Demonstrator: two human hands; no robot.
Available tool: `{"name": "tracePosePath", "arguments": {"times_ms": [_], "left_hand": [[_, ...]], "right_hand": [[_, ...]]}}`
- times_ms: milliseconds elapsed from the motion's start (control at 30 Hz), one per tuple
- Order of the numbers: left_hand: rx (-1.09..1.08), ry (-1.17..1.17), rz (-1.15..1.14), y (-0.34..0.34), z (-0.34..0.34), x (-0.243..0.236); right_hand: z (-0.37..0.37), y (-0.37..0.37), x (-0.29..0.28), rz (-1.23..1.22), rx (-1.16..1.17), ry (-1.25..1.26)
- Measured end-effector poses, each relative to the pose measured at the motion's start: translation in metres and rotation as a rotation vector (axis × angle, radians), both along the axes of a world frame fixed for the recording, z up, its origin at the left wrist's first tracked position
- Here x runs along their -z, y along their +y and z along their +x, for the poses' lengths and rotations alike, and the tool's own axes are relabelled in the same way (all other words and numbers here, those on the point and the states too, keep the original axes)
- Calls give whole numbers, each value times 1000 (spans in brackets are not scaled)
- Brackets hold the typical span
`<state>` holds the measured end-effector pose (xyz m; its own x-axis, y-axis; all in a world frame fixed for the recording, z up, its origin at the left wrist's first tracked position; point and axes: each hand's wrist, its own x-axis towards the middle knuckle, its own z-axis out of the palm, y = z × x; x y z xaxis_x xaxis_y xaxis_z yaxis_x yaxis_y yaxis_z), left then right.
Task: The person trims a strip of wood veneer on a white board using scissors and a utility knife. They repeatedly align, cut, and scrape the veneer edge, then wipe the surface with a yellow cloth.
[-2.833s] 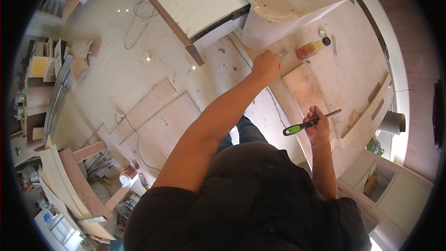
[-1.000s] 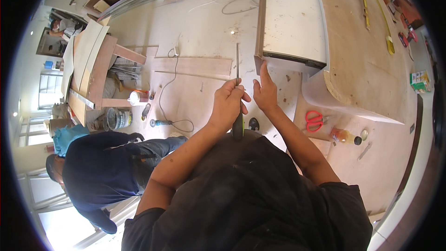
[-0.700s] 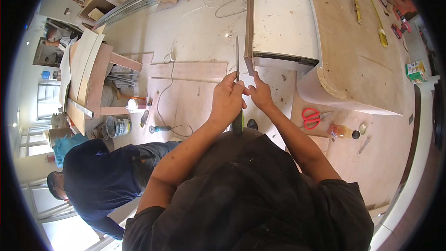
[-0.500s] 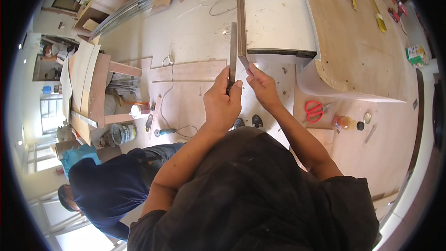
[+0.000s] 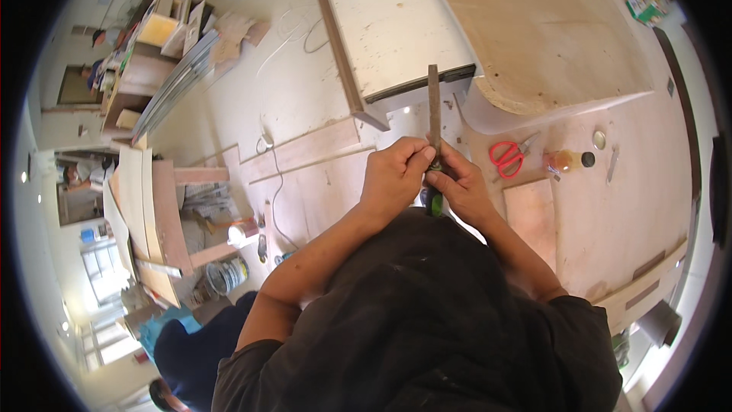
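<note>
A flat metal file point(image 5: 434, 107) with a black and green handle stands out in front of my body, its blade toward the white panel. My left hand point(image 5: 396, 179) is closed on it, thumb and fingers where blade meets handle. Just to the right, my right hand point(image 5: 463, 187) also closes on the file, at the top of the handle. Beyond my hands lies the white panel point(image 5: 400, 11), with a brown edge strip point(image 5: 335, 38) along its left side and a dark near edge. The strip's near end is apart from both hands.
A curved plywood piece point(image 5: 549, 38) lies at the right. Nearer are red-handled scissors point(image 5: 508, 159), a bottle of amber liquid point(image 5: 560, 161) and a small board point(image 5: 531, 217). At left stand a wooden frame point(image 5: 164, 210) and a bucket point(image 5: 227, 276). A co-worker in dark blue point(image 5: 202, 355) bends close by.
My right hand has left the brown strip's near end and now grips the file with my left. The file has come away from the strip, and the view has turned.
</note>
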<state>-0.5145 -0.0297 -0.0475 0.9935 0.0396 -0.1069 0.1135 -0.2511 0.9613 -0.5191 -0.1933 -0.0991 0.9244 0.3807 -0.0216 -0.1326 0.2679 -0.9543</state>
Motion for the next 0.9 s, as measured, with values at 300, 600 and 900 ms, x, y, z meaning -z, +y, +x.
{"name": "tracePosePath", "arguments": {"times_ms": [300,600,900], "left_hand": [[-343,-378,165,79,58,-26],[-151,-298,184,112,130,12],[-58,-349,123,107,128,15]], "right_hand": [[-111,-103,41,-912,613,-191],[-221,-216,158,-1792,760,225],[-178,-192,150,-2103,978,368]]}}
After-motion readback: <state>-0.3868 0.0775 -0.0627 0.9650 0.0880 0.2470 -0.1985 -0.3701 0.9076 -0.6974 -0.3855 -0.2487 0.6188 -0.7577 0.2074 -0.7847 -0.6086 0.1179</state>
